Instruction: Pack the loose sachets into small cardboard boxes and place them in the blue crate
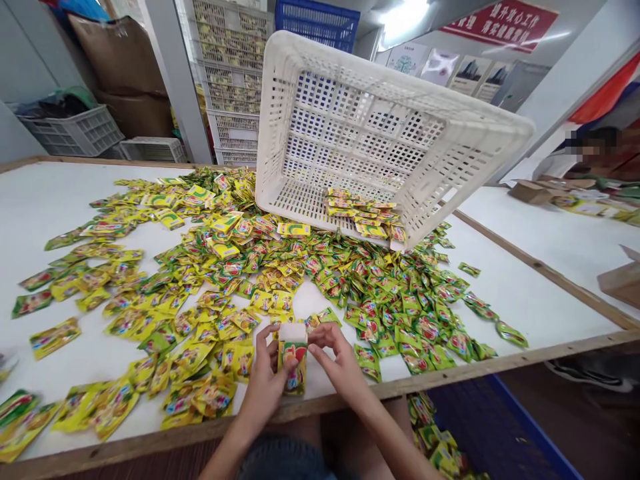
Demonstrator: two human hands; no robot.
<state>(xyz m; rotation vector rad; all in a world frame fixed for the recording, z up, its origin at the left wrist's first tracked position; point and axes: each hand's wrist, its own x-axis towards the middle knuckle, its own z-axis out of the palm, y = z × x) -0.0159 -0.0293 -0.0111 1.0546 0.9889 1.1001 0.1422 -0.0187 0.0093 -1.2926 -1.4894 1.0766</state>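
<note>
Near the front edge of the table, my left hand [271,367] is closed around a small box [293,333] with its white flap raised. A green and yellow sachet [296,377] with a red fruit picture lies against the front of the box, under my left thumb. My right hand [341,360] is at the box's right edge, its thumb and fingertips bent in and touching it near the opening. Yellow sachets [200,347] are heaped on the left, close to my left hand. Green sachets [395,300] are heaped to the right of my hands.
A large white plastic crate [273,133] stands tilted on its side behind the heap, with several small filled boxes [363,212] inside. Stacked crates [233,87] rise behind the table. Below the table at right is a blue crate [520,427]. Another person [560,163] is at the far right.
</note>
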